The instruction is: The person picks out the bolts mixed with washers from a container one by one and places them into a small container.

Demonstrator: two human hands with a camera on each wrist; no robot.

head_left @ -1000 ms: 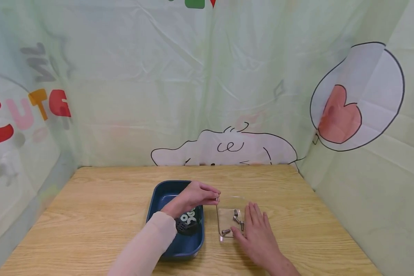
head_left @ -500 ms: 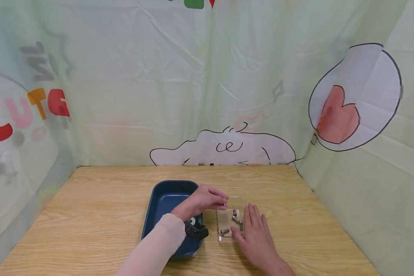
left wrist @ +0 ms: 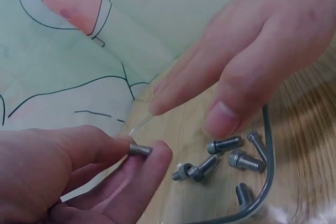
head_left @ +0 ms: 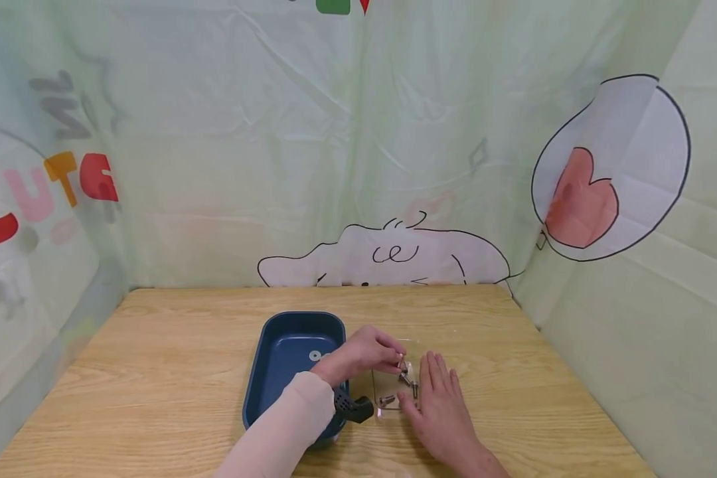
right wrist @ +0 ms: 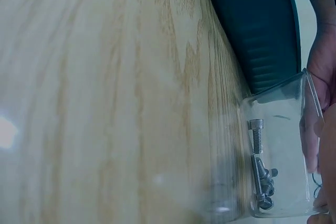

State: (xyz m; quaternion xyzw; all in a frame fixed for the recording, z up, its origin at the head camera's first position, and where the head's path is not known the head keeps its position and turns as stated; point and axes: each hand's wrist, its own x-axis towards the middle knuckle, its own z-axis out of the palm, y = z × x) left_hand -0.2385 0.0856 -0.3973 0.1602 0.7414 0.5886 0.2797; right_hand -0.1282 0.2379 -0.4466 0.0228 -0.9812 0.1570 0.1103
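Observation:
In the head view my left hand (head_left: 367, 352) is over a clear plastic box (head_left: 385, 386), pinching a small metal piece (left wrist: 139, 150) between thumb and fingers. It looks like a screw, but the fingertips cover part of it. Several socket-head screws (left wrist: 247, 161) lie loose on the bottom of the box. My right hand (head_left: 445, 411) rests along the box's right side, its fingers straight and close together. The right wrist view shows the box wall (right wrist: 283, 95) and a screw (right wrist: 256, 136) through the clear plastic.
A dark blue tray (head_left: 253, 378) stands left of the box, under my left forearm. Flat washers (head_left: 315, 356) lie in it. A black strap piece (head_left: 354, 406) sits at my left wrist. Behind the wooden table (head_left: 173, 358) hangs a printed curtain (head_left: 215, 166).
My left hand has moved right and slightly nearer, from the tray's edge to above the box, with the small metal piece still pinched. The right hand has stayed beside the box.

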